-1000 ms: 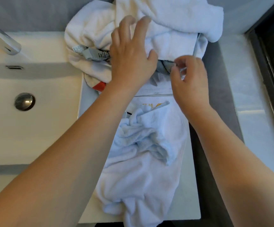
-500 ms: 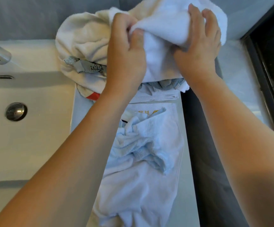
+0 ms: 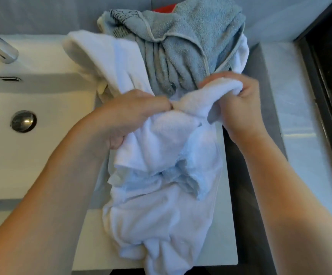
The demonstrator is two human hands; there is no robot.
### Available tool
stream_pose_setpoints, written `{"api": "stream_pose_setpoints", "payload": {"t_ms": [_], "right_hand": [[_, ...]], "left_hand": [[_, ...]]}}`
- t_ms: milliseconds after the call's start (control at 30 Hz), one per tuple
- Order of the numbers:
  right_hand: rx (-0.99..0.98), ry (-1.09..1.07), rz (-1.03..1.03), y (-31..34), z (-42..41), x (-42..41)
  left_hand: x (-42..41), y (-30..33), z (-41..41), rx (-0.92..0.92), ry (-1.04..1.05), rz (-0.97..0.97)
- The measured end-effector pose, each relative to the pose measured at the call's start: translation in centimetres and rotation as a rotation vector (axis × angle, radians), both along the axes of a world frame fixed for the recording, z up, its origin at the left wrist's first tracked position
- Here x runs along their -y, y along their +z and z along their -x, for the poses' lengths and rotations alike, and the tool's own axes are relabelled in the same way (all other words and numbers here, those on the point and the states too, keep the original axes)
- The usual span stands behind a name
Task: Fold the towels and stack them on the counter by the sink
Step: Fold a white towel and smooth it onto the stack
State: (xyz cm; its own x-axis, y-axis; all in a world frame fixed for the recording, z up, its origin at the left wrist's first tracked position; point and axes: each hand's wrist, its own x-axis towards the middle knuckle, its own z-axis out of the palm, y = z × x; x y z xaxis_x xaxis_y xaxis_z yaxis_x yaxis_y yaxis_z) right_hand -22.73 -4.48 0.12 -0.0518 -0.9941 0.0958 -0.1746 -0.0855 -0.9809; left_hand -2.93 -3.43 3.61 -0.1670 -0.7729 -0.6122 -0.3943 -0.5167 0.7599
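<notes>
Left hand [image 3: 133, 114] and right hand [image 3: 238, 108] each gripping a bunched fold of a crumpled white terry towel [image 3: 161, 195], lying on the white worktop [image 3: 228, 235] beside the white basin sink [image 3: 42, 147], rumpled grey-blue terry towel [image 3: 183, 48] heaped just behind

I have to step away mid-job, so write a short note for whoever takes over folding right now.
Left hand and right hand both grip the bunched white terry towel above the counter.
A crumpled pale blue towel lies under it; a grey-blue terry towel is heaped at the back; the white sink basin is on the left.
Done: nothing folded or stacked.
Left: fold every towel, then stack them.
</notes>
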Motion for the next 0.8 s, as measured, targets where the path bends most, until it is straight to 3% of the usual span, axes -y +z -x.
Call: {"api": "stream_pose_setpoints", "payload": {"t_ms": [167,267,333,400,500,567,667,800], "right_hand": [[-0.161,0.077,-0.432,-2.9,0.4,-3.7],[-0.616,0.243,-0.707,-5.4,0.4,-4.6],[-0.953,0.337,-0.741,-7.9,0.0,-5.7],[-1.084,0.357,-0.797,-9.6,-1.1,-7.4],[-1.063,0.397,-0.770,-9.8,-2.9,-8.3],[-0.857,0.361,-0.699,-8.6,-3.2,-7.2],[-0.437,0.170,-0.511,-6.4,-2.6,-5.7],[-0.486,-0.066,-0.123,-4.8,-2.0,-3.7]], "left_hand": [[-3.9,-3.3,0.9,-0.132,-0.068,-0.311],[-6.3,-7.6,1.9,-0.180,0.001,-0.411],[-7.7,-11.3,2.3,0.065,-0.035,-0.227],[-9.0,-14.3,2.3,0.437,-0.136,-0.022],[-9.3,-15.1,2.2,0.640,-0.338,0.104],[-7.7,-13.9,1.9,0.660,-0.437,0.146],[-4.0,-10.9,0.4,0.652,-0.227,0.415],[1.0,-8.6,1.0,0.731,-0.040,0.974]]}}
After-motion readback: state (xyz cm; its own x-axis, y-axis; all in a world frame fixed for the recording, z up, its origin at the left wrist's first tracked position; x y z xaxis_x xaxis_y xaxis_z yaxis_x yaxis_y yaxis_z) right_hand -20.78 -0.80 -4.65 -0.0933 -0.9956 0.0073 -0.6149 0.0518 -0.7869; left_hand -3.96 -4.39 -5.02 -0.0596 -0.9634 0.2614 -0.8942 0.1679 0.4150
